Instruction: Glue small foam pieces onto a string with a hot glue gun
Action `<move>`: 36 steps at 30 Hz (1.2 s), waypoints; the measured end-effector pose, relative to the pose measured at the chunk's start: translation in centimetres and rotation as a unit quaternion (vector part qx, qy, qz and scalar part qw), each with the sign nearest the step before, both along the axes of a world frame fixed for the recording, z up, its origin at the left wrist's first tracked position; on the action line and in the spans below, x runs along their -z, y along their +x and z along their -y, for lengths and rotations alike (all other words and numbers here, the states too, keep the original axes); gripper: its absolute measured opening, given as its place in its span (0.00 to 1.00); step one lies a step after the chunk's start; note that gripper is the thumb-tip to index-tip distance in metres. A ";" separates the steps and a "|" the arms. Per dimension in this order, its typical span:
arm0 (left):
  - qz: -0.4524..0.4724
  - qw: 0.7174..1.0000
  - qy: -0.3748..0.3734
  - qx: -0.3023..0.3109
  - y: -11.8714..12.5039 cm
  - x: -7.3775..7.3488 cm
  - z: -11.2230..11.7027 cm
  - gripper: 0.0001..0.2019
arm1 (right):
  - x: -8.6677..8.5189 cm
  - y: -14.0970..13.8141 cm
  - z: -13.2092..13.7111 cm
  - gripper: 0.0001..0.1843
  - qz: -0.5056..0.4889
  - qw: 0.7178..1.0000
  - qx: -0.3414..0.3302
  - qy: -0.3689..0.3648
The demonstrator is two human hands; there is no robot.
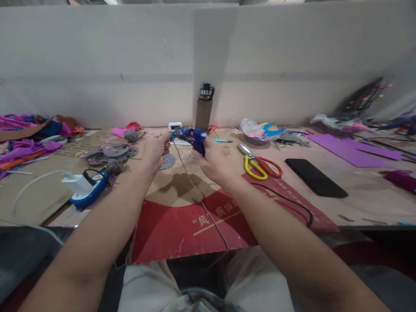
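My right hand (211,162) is wrapped round a blue hot glue gun (196,138), whose nozzle points left. My left hand (156,149) is closed in a pinch just in front of that nozzle. From its fingertips a thin grey cord (186,167) hangs down across the cardboard to the front edge; the pinched end is too small to make out clearly. Below and beside the left fingers lies a flat grey disc (168,161), partly hidden by that hand. A red and tan cardboard sheet (162,225) lies beneath both hands.
Scissors (256,162) with yellow and red handles and a black phone (316,177) lie right. A bottle (204,110) stands against the wall. Left are a blue power strip (87,196) with a white plug and grey felt pieces (107,154). Purple sheets (347,149) lie far right.
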State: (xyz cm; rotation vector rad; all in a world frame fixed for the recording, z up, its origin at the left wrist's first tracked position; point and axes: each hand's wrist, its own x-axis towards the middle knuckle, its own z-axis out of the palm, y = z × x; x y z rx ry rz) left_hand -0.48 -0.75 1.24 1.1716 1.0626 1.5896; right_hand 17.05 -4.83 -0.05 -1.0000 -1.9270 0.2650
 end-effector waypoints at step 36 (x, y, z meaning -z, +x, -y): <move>-0.233 0.951 0.179 -0.093 1.0 -0.1 0.9 0.03 | 1.5 3.5 -3.7 0.14 0.094 0.942 0.286 -0.147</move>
